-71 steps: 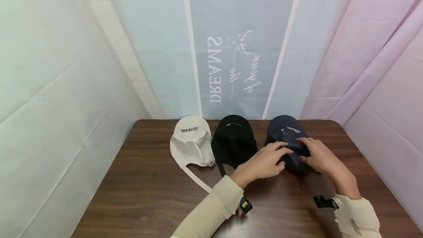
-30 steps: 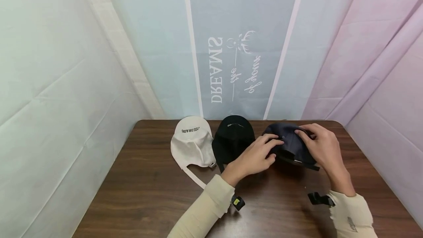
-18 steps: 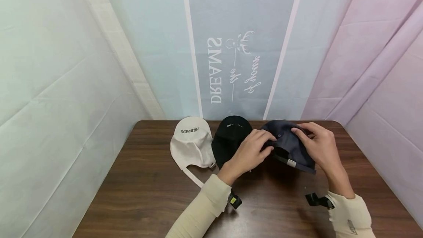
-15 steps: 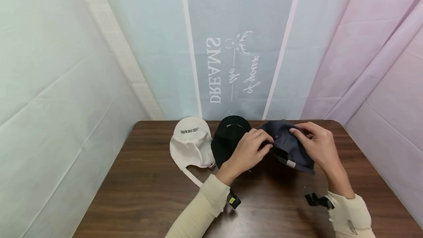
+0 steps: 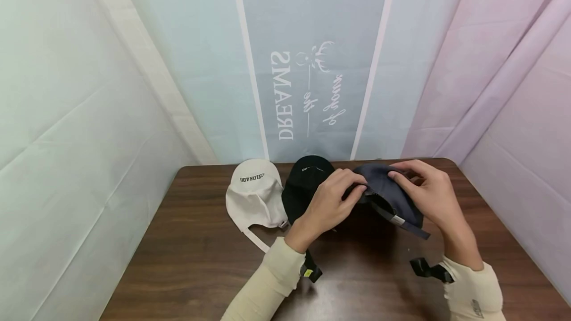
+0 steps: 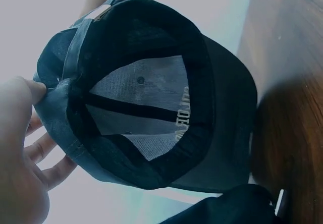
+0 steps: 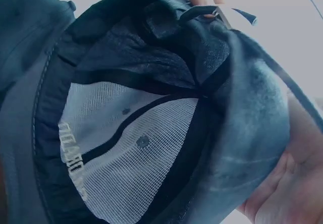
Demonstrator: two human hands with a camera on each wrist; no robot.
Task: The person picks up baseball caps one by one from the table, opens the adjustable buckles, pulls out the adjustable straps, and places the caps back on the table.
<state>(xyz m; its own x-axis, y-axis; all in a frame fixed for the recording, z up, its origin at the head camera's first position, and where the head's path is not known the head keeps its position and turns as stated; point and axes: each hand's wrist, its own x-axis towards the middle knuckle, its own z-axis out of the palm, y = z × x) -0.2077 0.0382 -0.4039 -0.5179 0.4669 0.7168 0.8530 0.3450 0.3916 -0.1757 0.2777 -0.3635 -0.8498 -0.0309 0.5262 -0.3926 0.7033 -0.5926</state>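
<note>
A navy baseball cap [image 5: 385, 185] is tilted up at the table's back right, its rear opening and strap towards me. My left hand [image 5: 332, 199] pinches the cap's left edge between thumb and fingers. On the other side my right hand [image 5: 430, 192] grips the crown, thumb on top. The left wrist view looks inside the cap [image 6: 202, 82], with pale mesh lining and lettering; its brim points towards the wood. A strap with a metal buckle [image 5: 397, 220] hangs at the back, its loose end sticking out right. My right palm [image 7: 287, 188] lies beneath the crown in the right wrist view.
Left of the navy cap lies a black cap [image 5: 303, 187], partly behind my left hand. Beside it is a white cap [image 5: 254, 194] lettered COLORADO, its strap trailing forward. Fabric walls [image 5: 312, 24] stand around the brown wooden table [image 5: 196, 261].
The navy cap, earlier flat with its lettering up, has been lifted and tilted so its rear opening faces me. Both hands have taken hold of it, and my left hand has shifted left.
</note>
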